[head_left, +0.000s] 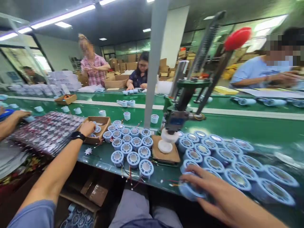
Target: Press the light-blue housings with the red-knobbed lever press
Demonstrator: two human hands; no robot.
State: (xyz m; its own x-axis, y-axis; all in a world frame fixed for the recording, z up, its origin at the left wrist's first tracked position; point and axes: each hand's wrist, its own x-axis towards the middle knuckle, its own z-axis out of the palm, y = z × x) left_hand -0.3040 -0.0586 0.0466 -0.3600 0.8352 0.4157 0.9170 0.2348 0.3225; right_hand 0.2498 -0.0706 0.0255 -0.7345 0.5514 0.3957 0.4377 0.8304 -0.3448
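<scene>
My left hand (87,129), with a black watch on its wrist, reaches into a small cardboard box (108,122). Its fingers are closed at a light blue plastic ring (97,128). At the front edge of the bench, my right hand (206,182) is wrapped round a light blue round motor housing (190,191) with thin wires coming off it. Between the hands stands a lever press (178,120) with a red knob, its white round pad above a white disc (165,146) on a cardboard-covered base. Silver-centred housings (133,158) fill the space left of the press.
More housings (237,179) crowd the right side. A tray of small parts (47,129) lies left, beside a co-worker's hand (19,117). A green conveyor (114,110) runs behind, with co-workers beyond it. A grey post (152,63) rises mid-view. Below left, an open carton holds blue rings (79,218).
</scene>
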